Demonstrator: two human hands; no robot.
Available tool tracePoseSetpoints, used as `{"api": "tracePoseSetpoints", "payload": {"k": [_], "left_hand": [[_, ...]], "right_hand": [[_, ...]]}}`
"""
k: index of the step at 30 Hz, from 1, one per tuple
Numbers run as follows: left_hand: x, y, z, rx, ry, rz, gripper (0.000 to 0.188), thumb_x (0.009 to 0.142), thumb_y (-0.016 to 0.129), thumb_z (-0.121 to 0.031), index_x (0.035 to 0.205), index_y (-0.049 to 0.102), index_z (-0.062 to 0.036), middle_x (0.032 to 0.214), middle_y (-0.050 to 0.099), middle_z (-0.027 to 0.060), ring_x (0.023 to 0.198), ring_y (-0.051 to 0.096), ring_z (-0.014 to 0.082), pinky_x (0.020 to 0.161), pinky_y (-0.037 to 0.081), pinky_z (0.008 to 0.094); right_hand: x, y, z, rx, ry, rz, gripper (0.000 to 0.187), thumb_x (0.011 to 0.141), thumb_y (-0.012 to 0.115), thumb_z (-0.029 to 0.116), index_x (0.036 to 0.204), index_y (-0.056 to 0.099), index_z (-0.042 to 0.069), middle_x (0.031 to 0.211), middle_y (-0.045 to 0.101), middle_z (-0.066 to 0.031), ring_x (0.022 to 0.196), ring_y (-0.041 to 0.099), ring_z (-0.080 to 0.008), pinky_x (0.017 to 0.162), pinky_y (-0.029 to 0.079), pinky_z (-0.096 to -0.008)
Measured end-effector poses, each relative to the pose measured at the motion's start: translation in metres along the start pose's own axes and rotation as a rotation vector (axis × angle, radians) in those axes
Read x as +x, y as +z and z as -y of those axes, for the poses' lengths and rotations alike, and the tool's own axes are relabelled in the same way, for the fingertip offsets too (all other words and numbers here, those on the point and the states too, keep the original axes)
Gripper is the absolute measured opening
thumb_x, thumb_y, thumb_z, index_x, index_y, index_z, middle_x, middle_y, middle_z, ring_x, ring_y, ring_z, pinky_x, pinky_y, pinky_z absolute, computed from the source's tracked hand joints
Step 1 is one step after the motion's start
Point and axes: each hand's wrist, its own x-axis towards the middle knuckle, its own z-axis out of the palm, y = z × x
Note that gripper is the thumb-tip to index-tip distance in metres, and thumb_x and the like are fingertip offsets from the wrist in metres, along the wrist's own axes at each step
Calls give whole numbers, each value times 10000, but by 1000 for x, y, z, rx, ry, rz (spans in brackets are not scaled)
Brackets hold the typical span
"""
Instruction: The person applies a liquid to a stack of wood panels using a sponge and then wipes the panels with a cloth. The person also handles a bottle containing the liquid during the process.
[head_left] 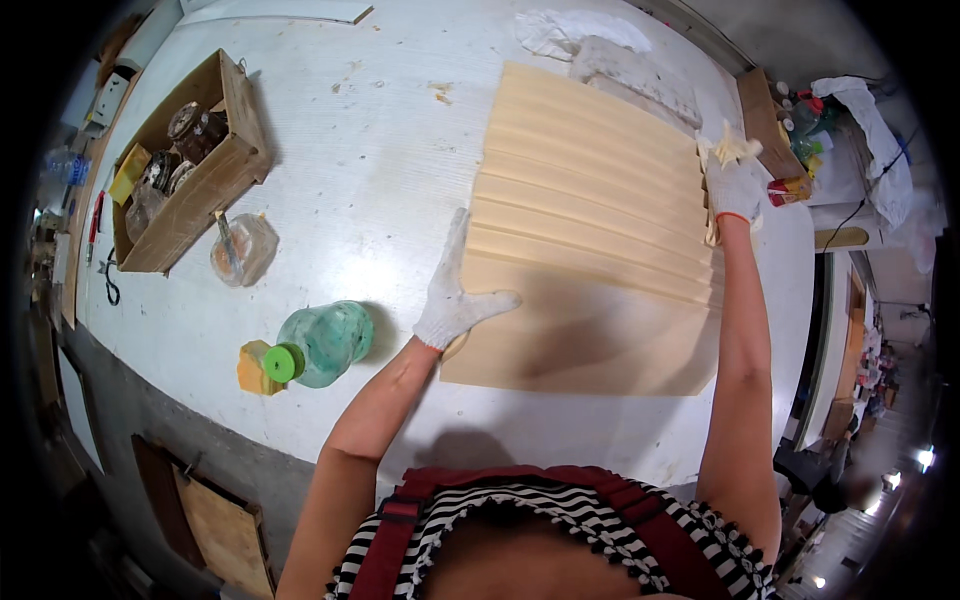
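A large cream panel with ridges running across it [590,220] lies on the white table, its near part smooth. My left hand [455,295], in a white knitted glove, rests along the panel's left edge. Its fingers are stretched out along that edge, and the thumb lies over the panel's surface. At the far right edge, my right hand [735,185], also gloved, is closed on a crumpled cream cloth [733,148]. Parts of the cloth stick out beyond the fingers and below the wrist.
Left on the table [330,190] are a cardboard box of jars [215,170], a tub with a brush [245,250], a green-capped bottle [330,340] and a yellow sponge [258,370]. A whitish slab [640,80] and plastic film [580,32] lie behind the panel. A cup [789,191] stands right.
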Motion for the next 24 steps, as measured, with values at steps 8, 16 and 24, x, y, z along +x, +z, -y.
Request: {"api": "tracePoseSetpoints", "payload": {"k": [8, 16, 24], "left_hand": [[2, -3, -7, 29, -12, 28, 1119, 594, 866, -343, 1465, 259, 10, 1514, 255, 244, 1433, 191, 339, 1148, 209, 379], [-1, 5, -17, -162, -212, 64, 1000, 610, 844, -227, 1424, 316, 15, 1277, 538, 162, 1159, 526, 245, 999, 424, 349], [-6, 9, -20, -171, -269, 47, 600, 660, 785, -122, 1184, 535, 30, 1007, 658, 112, 876, 634, 181, 776, 531, 316]], "right_hand": [[-17, -52, 140, 266, -420, -44, 571, 854, 508, 579, 1004, 685, 57, 968, 681, -199, 932, 642, -350, 816, 498, -458], [-24, -82, 310, 750, -883, 473, 542, 821, 505, 565, 898, 709, 69, 946, 687, -184, 901, 659, -319, 788, 516, -412], [-3, -78, 181, 449, -732, 130, 529, 852, 517, 553, 1006, 674, 73, 911, 678, -179, 937, 633, -322, 813, 495, -409]]}}
